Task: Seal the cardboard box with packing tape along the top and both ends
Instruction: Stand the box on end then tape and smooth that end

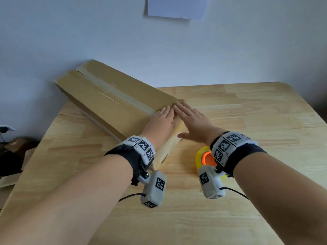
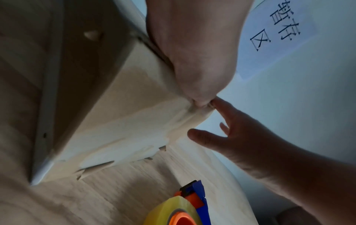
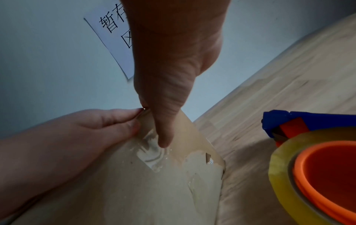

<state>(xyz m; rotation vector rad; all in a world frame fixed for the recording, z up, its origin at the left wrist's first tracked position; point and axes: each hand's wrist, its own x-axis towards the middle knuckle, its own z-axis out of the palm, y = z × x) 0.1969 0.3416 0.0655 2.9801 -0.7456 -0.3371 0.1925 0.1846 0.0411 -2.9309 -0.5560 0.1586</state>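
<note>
A long flat cardboard box [image 1: 106, 101] lies slantwise on the wooden table [image 1: 256, 110], with a strip of clear tape [image 1: 113, 90] along its top seam. Both hands lie flat on the top at its near end, side by side. My left hand [image 1: 165, 117] presses with straight fingers just left of the seam. My right hand [image 1: 190, 117] rests at the corner, its thumb [image 3: 163, 140] pushing shiny tape [image 3: 152, 158] onto the box's end face [image 2: 125, 121]. The tape dispenser [image 1: 206, 157], a yellowish roll on an orange core, stands on the table under my right wrist.
The box's far end reaches past the table's back left edge towards the pale wall. A paper sheet [image 1: 177, 7] with printed characters hangs on that wall. Dark clutter and cardboard pieces [image 1: 14, 156] lie beyond the table's left side. The dispenser's blue frame [image 3: 285, 121] points towards the box.
</note>
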